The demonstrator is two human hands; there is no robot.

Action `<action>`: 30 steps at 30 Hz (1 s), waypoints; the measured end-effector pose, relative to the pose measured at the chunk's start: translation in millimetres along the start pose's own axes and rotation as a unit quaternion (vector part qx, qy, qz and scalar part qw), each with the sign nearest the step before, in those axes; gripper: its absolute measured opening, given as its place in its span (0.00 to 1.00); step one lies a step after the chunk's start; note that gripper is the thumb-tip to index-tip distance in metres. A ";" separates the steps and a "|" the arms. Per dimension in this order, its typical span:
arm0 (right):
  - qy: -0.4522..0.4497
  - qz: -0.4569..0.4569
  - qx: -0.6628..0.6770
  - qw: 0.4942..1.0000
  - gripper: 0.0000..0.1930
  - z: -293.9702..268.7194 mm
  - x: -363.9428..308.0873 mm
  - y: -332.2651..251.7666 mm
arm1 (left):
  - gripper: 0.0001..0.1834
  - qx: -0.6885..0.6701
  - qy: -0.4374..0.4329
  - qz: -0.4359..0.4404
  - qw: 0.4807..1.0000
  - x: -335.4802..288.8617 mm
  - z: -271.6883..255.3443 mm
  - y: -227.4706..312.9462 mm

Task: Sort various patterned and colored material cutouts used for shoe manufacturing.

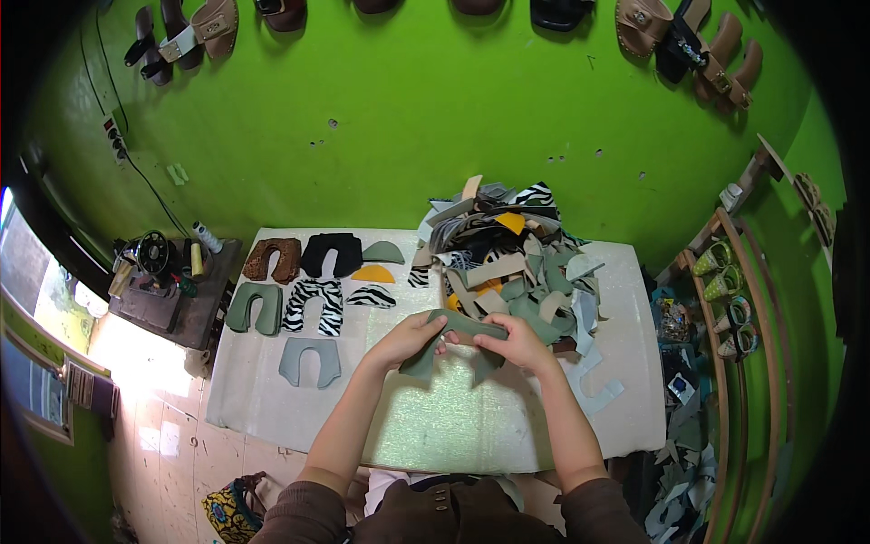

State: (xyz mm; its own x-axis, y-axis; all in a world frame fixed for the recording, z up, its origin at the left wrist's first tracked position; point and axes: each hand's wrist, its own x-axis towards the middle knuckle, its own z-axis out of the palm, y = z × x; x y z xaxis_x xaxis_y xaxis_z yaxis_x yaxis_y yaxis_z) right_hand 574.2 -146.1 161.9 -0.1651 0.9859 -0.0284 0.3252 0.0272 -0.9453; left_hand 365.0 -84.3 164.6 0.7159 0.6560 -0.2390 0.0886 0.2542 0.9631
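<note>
Between my two hands hangs a grey-green U-shaped leather piece (419,364), held above the front middle of the table. My left hand (410,341) pinches its left part, and my right hand (513,344) grips its right part, thumbs on top. Beyond my hands lies a heap of leather scraps (526,272) in green, grey, beige, yellow and zebra print. To the left, U-shaped pieces are laid out flat: brown (273,260), black (332,255), green (255,307), zebra (313,306) and light grey (309,362). Half-round pieces in green (383,252), yellow (372,274) and zebra (372,296) lie beside them.
The white padded table (245,399) stands against a green wall. At left is a sewing machine (154,258) with thread cones (207,238). A wooden rack (757,363) with sandals (736,328) is at right, above floor scraps (689,471). Sandals (215,27) hang along the wall.
</note>
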 end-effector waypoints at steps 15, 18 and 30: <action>0.022 0.155 0.331 0.931 0.10 94.6 46.9 -0.7 | 0.15 -0.232 0.090 -0.061 0.967 -48.2 -75.1 -33.5; -0.003 0.173 0.340 0.924 0.09 115.5 46.2 29.3 | 0.17 -0.329 0.130 -0.124 0.927 -44.9 -84.4 -67.5; 0.040 0.285 0.446 0.848 0.11 183.3 64.5 47.8 | 0.20 -0.398 0.158 -0.182 0.885 -63.0 -129.8 -125.6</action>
State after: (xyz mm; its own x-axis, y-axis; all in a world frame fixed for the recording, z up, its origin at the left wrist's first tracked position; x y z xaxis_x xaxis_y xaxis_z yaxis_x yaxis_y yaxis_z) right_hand 408.4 -111.5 55.3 -0.1420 0.8061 -0.5745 -0.5083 -0.5574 -0.6564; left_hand 218.9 -65.3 42.6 0.5002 0.5613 -0.6594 -0.3312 0.8276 0.4532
